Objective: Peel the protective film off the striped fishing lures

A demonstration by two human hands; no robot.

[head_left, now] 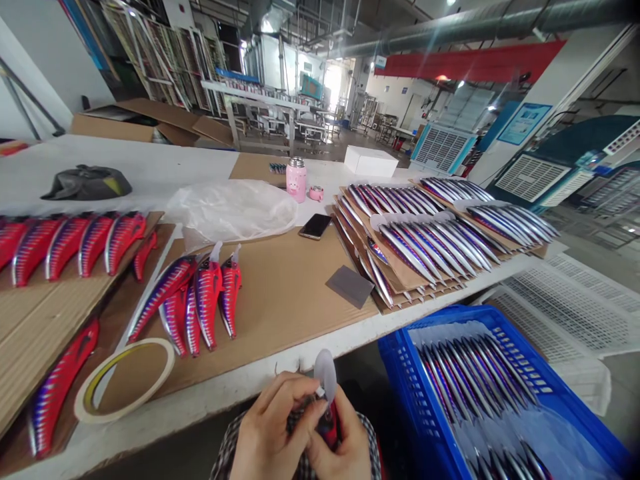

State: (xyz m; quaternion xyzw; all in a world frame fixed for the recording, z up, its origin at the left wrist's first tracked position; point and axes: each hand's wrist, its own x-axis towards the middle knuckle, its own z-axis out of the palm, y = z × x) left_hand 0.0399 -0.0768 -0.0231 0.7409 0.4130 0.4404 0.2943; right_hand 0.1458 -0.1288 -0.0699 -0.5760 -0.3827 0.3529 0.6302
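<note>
Both my hands are together at the bottom centre, below the table's front edge. My left hand and my right hand are closed around a red fishing lure, whose clear plastic lip sticks up between them. Most of the lure is hidden by my fingers. On the brown cardboard just ahead lie several finished red-and-purple striped lures. A roll of tape rests to their left.
A blue crate of slim silver-purple lures stands at my right. Stacked cardboard sheets with more slim lures cover the table's right. A phone, grey sanding pad, pink bottle, plastic bag and further red lures lie about.
</note>
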